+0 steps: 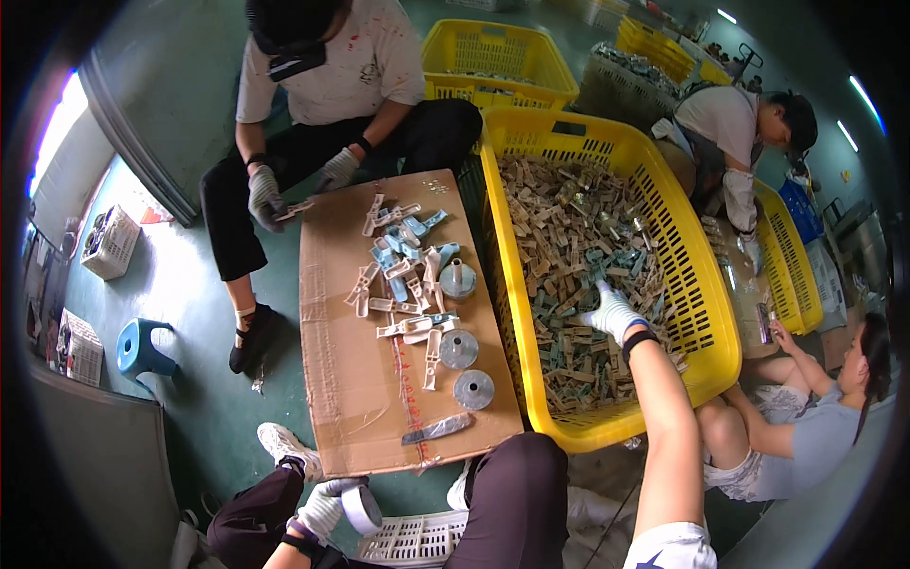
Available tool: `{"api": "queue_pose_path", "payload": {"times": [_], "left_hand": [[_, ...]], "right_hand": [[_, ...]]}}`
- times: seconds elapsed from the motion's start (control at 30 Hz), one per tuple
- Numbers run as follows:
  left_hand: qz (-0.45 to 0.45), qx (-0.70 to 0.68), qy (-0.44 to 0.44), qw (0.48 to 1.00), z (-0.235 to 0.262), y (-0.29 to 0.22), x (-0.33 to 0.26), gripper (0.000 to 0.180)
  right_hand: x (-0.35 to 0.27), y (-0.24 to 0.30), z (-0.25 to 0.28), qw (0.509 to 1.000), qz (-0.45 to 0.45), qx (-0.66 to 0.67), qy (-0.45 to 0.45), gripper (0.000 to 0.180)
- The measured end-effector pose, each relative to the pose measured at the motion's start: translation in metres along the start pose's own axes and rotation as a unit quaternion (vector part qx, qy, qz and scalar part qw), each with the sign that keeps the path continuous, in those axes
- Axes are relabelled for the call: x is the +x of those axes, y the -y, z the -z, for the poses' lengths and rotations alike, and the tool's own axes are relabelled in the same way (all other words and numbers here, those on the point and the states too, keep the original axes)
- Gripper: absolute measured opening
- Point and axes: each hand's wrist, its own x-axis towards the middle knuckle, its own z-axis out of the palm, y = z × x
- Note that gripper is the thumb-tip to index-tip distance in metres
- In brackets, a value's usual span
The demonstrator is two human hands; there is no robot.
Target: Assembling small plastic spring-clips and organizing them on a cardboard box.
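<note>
My left hand (320, 504), in a white knit glove, is closed on a wide roll of pale tape (361, 510) below the cardboard's near edge. My right hand (611, 313), gloved too, reaches into a yellow crate (531, 379). Its thumb and fingers are apart over a heap of small beige and greenish clip-like pieces (559, 275); its fingertips touch the heap. On the cardboard sheet (341, 379) lie scattered white and light-blue plastic clip-shaped parts (393, 270). Three round metal pieces (459, 349) sit along its right side, near a tape-wrapped blade-like tool (438, 429).
Across the cardboard, a seated person (332, 76) in gloves holds a small part. Two more people (730, 142) work on the right beside another yellow crate (791, 256). A yellow crate (498, 57) stands behind, a blue stool (145, 351) left, a white basket (412, 539) below.
</note>
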Motion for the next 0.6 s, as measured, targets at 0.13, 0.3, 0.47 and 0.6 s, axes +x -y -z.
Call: {"api": "queue_pose_path", "payload": {"times": [0.13,0.3,0.47,0.6], "left_hand": [[0.014,0.061,-0.024,0.998,0.002,-0.002,0.000,0.016],[0.034,0.013,-0.057,0.998,-0.001,-0.005,0.002,0.015],[0.046,0.085,-0.047,0.994,-0.004,-0.007,0.010,0.017],[0.047,0.139,-0.039,0.988,-0.007,-0.011,0.009,0.019]], "right_hand": [[0.051,0.027,-0.042,0.997,0.017,-0.020,0.079,0.115],[0.088,0.037,-0.115,0.987,0.030,-0.075,0.139,0.128],[0.092,0.034,-0.118,0.987,0.019,-0.083,0.138,0.130],[0.096,0.032,-0.120,0.988,0.076,-0.075,0.114,0.122]]}}
